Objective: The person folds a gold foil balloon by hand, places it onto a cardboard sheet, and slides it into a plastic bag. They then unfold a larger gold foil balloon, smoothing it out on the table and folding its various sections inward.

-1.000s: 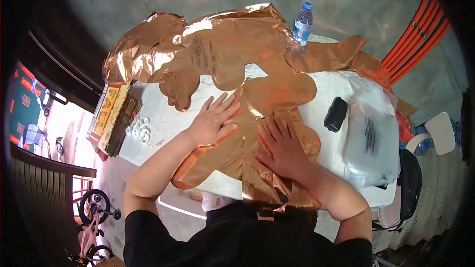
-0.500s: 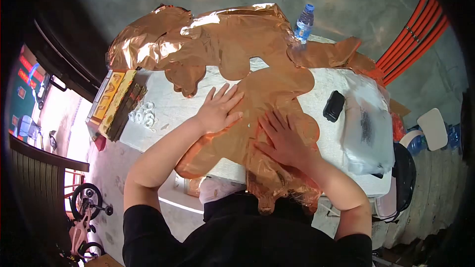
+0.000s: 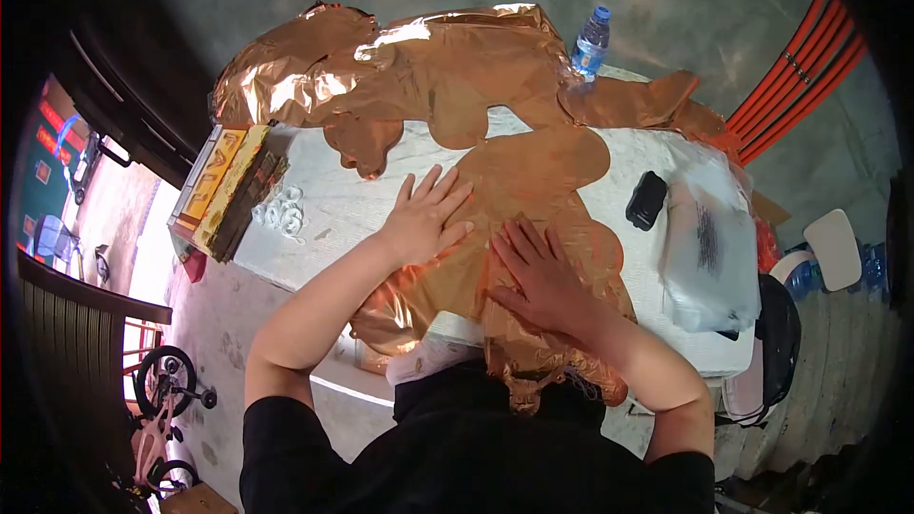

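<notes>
Across the white table (image 3: 367, 219) lies a large copper-coloured foil balloon (image 3: 533, 157), mostly flat, with rounded lobes. Its crinkled far part reaches along the table's back edge, and its near end hangs toward my body. My left hand (image 3: 426, 217) rests palm down on the foil's left side, fingers spread. Flat on the foil's near middle is my right hand (image 3: 541, 281), its fingers stretched out and slightly apart. Neither hand grips anything.
A water bottle (image 3: 590, 43) stands at the back. On the right are a black case (image 3: 645, 201) and a clear plastic package (image 3: 709, 252). On the left, boxes (image 3: 217, 190) lie beside white ribbon rolls (image 3: 284, 213). A black bag (image 3: 779, 343) is beyond the right edge.
My right hand has shifted slightly toward my body. The foil's near left lobe has moved and wrinkled, baring more of the white surface near me. My left hand stays nearly in place.
</notes>
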Demonstrator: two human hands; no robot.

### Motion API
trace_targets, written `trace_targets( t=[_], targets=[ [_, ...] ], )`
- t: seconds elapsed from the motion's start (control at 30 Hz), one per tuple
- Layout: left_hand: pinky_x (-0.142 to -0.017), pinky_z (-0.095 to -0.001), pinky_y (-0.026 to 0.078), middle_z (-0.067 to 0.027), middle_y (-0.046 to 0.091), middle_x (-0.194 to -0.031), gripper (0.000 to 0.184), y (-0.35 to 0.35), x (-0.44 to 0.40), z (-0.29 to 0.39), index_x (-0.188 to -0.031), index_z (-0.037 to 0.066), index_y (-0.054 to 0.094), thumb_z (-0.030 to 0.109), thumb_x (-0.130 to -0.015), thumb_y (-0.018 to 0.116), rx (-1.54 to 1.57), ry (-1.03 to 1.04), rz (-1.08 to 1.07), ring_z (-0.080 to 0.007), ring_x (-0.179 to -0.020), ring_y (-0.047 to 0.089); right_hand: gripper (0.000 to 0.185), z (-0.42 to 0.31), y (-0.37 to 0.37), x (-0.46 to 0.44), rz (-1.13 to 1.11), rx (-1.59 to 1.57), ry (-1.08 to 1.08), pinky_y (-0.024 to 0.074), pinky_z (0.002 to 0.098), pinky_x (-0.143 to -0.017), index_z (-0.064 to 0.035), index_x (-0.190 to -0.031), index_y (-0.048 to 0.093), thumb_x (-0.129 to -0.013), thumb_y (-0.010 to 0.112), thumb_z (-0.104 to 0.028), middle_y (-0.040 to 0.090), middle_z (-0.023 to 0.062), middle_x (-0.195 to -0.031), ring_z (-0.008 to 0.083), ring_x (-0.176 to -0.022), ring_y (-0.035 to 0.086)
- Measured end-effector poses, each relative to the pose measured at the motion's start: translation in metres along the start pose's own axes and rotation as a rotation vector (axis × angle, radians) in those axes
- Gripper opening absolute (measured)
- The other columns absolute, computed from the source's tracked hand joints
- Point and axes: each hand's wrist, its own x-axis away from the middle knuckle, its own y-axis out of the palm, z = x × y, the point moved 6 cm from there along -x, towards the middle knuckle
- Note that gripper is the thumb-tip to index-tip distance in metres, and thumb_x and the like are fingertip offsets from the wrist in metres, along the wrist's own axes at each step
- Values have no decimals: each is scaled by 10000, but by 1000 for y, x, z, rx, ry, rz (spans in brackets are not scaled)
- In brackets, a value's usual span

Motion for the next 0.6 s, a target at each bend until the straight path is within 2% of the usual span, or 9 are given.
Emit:
trace_targets(
  t=[0.17,0.27,0.33,0.53,0.6],
  targets=[
    [-1156,-520,119,-124,228,-1551,645,-6,0,-9,-1481,163,297,511,-952,421,41,69,-50,-309,-1447,157,736,5,1,-4,-18,-8,-8,171,562,-1118,-33,-1429,334,-890,550,-484,286,215,-1494,386,-1395,245],
    [-1157,-515,135,-108,240,-1550,648,-4,1,-10,-1478,169,304,524,-947,410,23,77,3,-297,-1442,178,750,1,6,-6,4,-16,1,166,567,-1118,-17,-1428,324,-887,551,-483,280,220,-1494,393,-1396,237],
    [-1163,-504,109,-114,226,-1553,638,-6,1,-9,-1482,160,295,492,-954,432,36,68,-19,-294,-1450,148,759,-7,8,-6,23,-15,9,161,569,-1118,-7,-1429,315,-886,549,-483,273,222,-1497,398,-1398,228],
    [-1167,-502,95,-110,211,-1559,644,-6,1,-9,-1482,163,292,489,-949,445,50,60,-33,-292,-1455,129,788,-20,18,-13,-37,48,132,130,580,-1121,61,-1419,282,-900,523,-480,228,254,-1505,405,-1416,179],
    [-1157,-509,122,-120,243,-1543,625,-5,1,-9,-1471,160,320,472,-947,457,63,74,2,-299,-1442,168,800,-23,18,-16,57,20,67,125,582,-1122,85,-1408,282,-906,505,-496,234,279,-1494,410,-1414,183]
  ],
)
